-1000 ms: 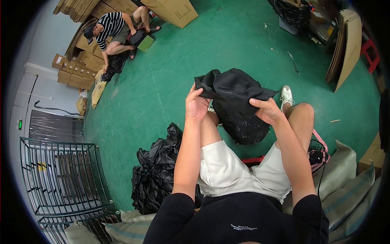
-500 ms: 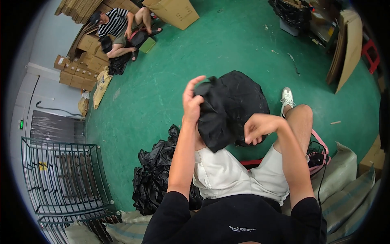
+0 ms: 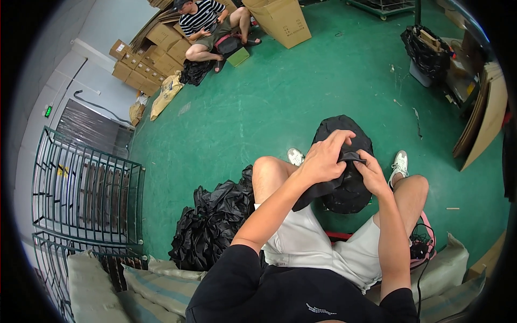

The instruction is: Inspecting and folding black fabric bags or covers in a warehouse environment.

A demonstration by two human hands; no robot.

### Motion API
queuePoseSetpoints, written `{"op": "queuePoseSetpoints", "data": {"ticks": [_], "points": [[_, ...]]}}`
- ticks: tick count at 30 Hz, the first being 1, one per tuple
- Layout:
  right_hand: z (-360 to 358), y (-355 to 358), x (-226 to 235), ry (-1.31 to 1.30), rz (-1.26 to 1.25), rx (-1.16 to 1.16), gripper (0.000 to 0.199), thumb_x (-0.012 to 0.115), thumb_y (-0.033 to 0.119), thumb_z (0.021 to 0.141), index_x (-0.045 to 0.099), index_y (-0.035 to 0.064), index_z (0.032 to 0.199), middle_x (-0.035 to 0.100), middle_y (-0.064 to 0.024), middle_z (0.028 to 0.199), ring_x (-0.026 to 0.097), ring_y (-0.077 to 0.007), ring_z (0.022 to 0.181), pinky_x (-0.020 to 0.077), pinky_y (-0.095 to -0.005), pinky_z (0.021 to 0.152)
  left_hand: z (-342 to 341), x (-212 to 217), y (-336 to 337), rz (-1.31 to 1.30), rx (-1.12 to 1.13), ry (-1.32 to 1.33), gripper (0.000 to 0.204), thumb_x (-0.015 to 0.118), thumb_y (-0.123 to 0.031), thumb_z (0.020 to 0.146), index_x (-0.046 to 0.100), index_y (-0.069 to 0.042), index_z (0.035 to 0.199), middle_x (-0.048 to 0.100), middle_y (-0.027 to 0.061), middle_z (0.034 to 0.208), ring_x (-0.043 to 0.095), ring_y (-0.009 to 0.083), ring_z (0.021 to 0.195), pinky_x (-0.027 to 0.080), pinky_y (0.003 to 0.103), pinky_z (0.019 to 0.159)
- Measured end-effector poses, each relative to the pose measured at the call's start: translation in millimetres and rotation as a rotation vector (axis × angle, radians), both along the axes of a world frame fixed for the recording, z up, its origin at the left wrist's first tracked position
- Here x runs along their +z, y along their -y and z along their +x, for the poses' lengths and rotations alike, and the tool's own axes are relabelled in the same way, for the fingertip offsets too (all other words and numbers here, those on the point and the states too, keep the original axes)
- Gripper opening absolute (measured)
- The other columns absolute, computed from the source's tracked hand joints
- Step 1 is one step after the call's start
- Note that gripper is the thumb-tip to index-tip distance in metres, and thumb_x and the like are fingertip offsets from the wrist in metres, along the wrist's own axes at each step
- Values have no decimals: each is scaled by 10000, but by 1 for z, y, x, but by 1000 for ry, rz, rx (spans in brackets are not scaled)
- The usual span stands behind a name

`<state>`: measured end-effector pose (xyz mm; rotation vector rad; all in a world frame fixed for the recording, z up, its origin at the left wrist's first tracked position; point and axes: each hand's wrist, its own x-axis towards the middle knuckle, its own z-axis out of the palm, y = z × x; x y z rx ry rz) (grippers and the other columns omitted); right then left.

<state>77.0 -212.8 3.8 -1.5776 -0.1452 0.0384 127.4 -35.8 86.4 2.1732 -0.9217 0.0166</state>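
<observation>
Between my knees, a piece of black cloth (image 3: 318,192) hangs from my two hands, its kind not clear. My left hand (image 3: 323,161) is closed on it, thumb and fingers gathering its upper part. From the other side, the thumb and fingers of my right hand (image 3: 371,173) pinch a folded edge of the same cloth. Behind and below them is a large rounded black bundle (image 3: 344,128) between my feet, partly covered by my hands and the cloth.
A heap of crumpled black material (image 3: 212,229) lies by my left leg. Stuffed sacks (image 3: 156,290) are beside me. A metal rack (image 3: 89,194) stands left. Far off, a person (image 3: 202,24) sits near stacked cartons (image 3: 142,67). Flat cardboard (image 3: 484,118) leans at right.
My right hand has come up to the cloth and now grips its edge. The cloth and my left hand have moved right and lower, in front of the bundle. The view has shifted.
</observation>
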Motion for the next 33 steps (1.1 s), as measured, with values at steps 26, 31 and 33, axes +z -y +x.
{"op": "queuePoseSetpoints", "data": {"ticks": [26,31,33], "points": [[-15,-5,-1,-356,303,452,392,755,203,811,619,-22,1103,686,-37,951,630,-98,828,490,-233,794,-2,-65,-48,-567,-326,-1005,289,581,-278,994,634,-40,840,613,-71,773,518,-6,710,407,189,602],[-15,21,-8,-191,899,215,378,629,201,915,545,-62,1173,664,-146,1109,665,-200,963,525,-315,883,3,-43,-62,-476,-343,-1131,93,710,-78,876,655,-5,895,659,-29,793,556,9,702,426,197,614],[-7,31,-14,-148,943,239,374,588,184,941,522,-63,1214,647,-163,1148,660,-221,998,521,-328,903,5,-49,-69,-436,-411,-1143,61,672,-18,873,656,10,925,665,-28,806,568,22,707,445,202,636]]}}
